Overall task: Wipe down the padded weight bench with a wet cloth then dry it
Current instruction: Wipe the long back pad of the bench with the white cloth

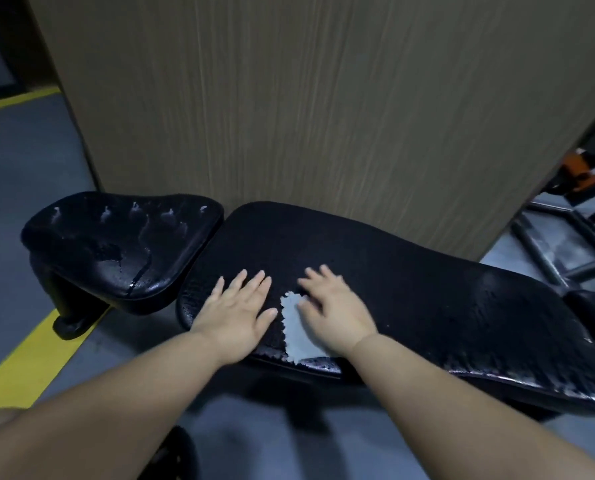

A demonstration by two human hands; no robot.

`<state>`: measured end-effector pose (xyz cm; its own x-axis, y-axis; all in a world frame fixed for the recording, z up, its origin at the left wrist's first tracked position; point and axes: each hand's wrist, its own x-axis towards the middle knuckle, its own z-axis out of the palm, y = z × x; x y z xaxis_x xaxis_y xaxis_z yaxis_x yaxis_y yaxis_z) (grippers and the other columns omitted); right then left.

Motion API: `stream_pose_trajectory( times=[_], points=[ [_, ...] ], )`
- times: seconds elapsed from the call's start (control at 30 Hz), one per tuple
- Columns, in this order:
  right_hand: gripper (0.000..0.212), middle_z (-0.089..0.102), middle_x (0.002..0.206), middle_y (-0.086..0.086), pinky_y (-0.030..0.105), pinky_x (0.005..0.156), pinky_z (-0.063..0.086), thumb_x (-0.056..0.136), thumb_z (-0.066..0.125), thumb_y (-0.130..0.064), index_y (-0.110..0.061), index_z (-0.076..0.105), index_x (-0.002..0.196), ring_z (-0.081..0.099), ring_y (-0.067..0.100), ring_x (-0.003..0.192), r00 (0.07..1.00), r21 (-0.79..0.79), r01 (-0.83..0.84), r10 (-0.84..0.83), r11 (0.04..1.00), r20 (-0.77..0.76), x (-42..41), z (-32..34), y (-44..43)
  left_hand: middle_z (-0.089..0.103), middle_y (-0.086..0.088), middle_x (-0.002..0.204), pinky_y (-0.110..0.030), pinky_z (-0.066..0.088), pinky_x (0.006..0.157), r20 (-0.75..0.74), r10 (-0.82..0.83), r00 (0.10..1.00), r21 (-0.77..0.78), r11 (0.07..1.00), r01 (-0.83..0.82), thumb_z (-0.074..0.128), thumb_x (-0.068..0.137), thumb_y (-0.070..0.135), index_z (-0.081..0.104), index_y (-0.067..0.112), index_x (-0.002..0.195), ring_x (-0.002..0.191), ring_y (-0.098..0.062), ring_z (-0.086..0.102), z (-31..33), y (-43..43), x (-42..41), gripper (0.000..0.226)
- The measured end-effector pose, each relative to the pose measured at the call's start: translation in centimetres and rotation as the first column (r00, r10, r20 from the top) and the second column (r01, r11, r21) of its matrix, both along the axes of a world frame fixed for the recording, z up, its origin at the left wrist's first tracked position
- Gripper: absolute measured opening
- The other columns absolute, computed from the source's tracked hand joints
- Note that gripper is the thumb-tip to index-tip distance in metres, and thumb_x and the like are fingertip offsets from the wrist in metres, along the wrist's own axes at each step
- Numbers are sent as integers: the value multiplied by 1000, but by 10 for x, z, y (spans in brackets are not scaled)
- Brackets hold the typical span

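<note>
The black padded weight bench has a long back pad running left to right and a separate seat pad at the left, streaked with water. A small light grey cloth lies on the back pad near its front edge. My right hand presses flat on the cloth's right part, fingers straight and slightly blurred. My left hand rests flat on the pad just left of the cloth, fingers spread, not touching it. The pad's right end glistens wet.
A tall brown wood-grain panel stands right behind the bench. Grey floor with a yellow line lies at the left. Dark metal frame tubes and orange equipment sit at the right.
</note>
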<state>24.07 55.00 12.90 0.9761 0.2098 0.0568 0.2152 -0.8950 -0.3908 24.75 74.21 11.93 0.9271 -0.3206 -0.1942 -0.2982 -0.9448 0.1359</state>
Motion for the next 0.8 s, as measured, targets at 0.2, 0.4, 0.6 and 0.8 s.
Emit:
stream_pose_trajectory(
  times=[0.2, 0.4, 0.6, 0.8],
  points=[
    [55, 13, 160, -5, 36, 120, 1, 102, 18, -44, -22, 17, 152, 2, 16, 148, 997, -305, -42, 22, 951, -69, -11, -6, 15, -14, 12, 161, -41, -10, 120, 19, -5, 1000, 17, 1000, 5, 11, 103, 48, -8, 24, 155, 148, -13, -17, -3, -2, 0, 60],
    [56, 11, 160, -6, 34, 120, 1, 102, 17, -46, -24, 16, 153, 1, 14, 148, 997, -323, -35, 11, 946, -76, -12, -8, 6, -15, 12, 161, -42, -9, 120, 17, -21, 1000, 28, 999, 20, 10, 103, 48, -8, 24, 155, 147, -15, -18, -2, -1, 1, 60],
    [59, 18, 158, -3, 36, 120, 9, 99, 20, -52, -24, 21, 151, 9, 18, 147, 989, -381, 137, -145, 914, 7, -15, -7, -17, -16, 10, 161, -44, -9, 120, 9, -44, 999, 13, 999, 44, 9, 102, 48, -8, 23, 155, 148, -17, -18, -3, 2, 4, 60],
    [42, 50, 136, -1, 31, 92, 42, 98, 37, -44, -19, 51, 129, 46, 20, 124, 958, -293, 286, -283, 912, 55, -30, -5, 4, -16, 8, 161, -47, -10, 119, 12, -97, 995, 2, 995, 97, 9, 102, 48, -9, 21, 155, 148, -20, -18, -2, 5, 8, 62]
  ],
)
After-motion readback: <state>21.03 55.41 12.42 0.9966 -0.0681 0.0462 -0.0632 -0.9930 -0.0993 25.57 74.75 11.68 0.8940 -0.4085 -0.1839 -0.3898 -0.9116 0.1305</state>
